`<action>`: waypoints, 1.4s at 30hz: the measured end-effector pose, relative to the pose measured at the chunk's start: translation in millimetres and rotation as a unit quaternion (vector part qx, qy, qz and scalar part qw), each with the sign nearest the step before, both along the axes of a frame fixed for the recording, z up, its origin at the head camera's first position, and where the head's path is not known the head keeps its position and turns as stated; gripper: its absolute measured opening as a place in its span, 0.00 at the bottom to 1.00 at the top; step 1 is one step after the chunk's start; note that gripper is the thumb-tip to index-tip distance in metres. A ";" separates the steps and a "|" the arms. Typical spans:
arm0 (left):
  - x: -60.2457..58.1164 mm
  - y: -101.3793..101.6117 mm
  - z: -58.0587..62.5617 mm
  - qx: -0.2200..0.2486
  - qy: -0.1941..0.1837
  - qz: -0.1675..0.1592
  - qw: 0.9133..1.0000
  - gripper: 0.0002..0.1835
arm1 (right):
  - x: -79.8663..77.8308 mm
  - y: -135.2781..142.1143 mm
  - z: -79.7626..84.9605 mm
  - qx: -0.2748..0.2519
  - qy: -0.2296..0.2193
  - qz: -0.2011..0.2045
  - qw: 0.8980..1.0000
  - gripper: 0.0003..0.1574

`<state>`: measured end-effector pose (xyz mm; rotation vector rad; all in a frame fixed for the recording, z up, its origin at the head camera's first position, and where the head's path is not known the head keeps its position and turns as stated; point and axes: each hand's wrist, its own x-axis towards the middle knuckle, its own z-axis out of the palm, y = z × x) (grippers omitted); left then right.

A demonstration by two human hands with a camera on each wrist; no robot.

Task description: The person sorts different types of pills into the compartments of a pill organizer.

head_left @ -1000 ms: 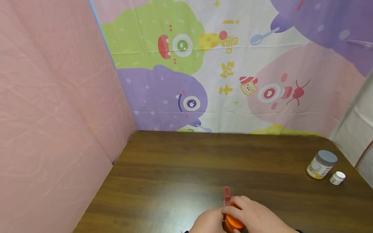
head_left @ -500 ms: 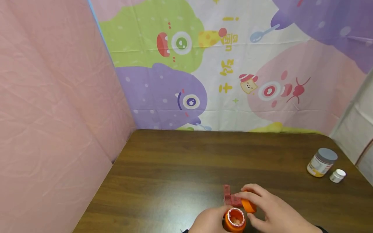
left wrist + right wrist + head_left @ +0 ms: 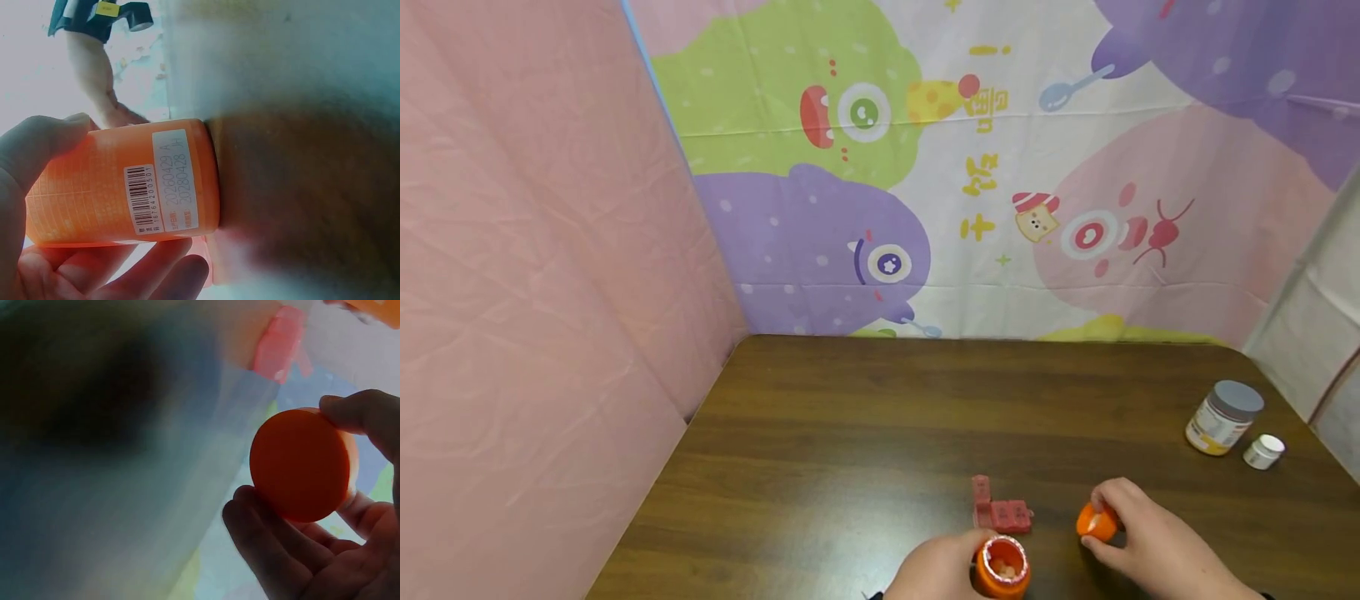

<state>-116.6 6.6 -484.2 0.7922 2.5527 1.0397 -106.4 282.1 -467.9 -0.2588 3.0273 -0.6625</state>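
My left hand (image 3: 938, 568) grips an orange pill bottle (image 3: 1004, 575) near the table's front edge. Its uncapped mouth faces up, and pale tablets show inside. In the left wrist view, thumb and fingers wrap the bottle (image 3: 119, 181), whose white labels carry a barcode and dates. To the right, my right hand (image 3: 1150, 537) pinches the round orange cap (image 3: 1097, 522) by its rim; the right wrist view shows the flat top of the cap (image 3: 300, 465). Just beyond the bottle lies a red pill organizer (image 3: 1009, 516) with one lid standing up at its left end.
A jar (image 3: 1223, 419) with a grey lid and a small white bottle (image 3: 1264, 452) stand at the table's right side. A patterned cloth (image 3: 880, 167) hangs behind the brown table (image 3: 865, 417), and a pink cloth (image 3: 542, 292) hangs along the left.
The right hand has lifted the cap off the bottle and carried it to the right, uncovering the tablets and the pill organizer. The left hand keeps its hold on the bottle in nearly the same place.
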 end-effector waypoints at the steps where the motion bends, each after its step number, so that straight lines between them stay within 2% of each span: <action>1: 0.0 0.0 0.1 -0.001 -0.001 0.000 1.000 0.23 | -0.5 1.5 -2.2 0.003 -0.005 -0.004 1.000 0.21; 12: 1.4 0.3 -2.1 0.006 0.005 0.001 1.000 0.22 | -3.1 4.4 -22.4 0.033 -0.008 -0.005 0.999 0.23; 20: 1.3 0.4 -1.1 0.007 -0.005 0.003 1.000 0.21 | -3.1 6.6 -28.1 0.057 0.046 0.029 0.997 0.22; 27: 1.1 0.5 0.0 0.005 -0.007 0.004 1.000 0.22 | -4.5 8.6 -31.9 0.047 0.068 0.055 0.995 0.25; 31: 1.2 0.7 -0.7 0.006 -0.005 0.003 1.000 0.22 | -3.4 8.1 -29.2 0.043 0.063 0.048 0.996 0.32; 35: 1.6 0.7 -1.4 0.004 -0.003 0.003 1.000 0.22 | -1.0 3.2 -21.5 0.040 0.080 0.044 0.995 0.39; 39: 2.0 0.6 -0.2 0.000 -0.008 0.005 1.000 0.25 | 4.2 -11.1 -8.1 0.015 0.075 0.065 0.995 0.35; 42: 3.0 0.0 0.8 0.008 -0.015 0.007 1.000 0.25 | 9.7 -24.7 -3.2 -0.018 0.088 0.113 0.990 0.33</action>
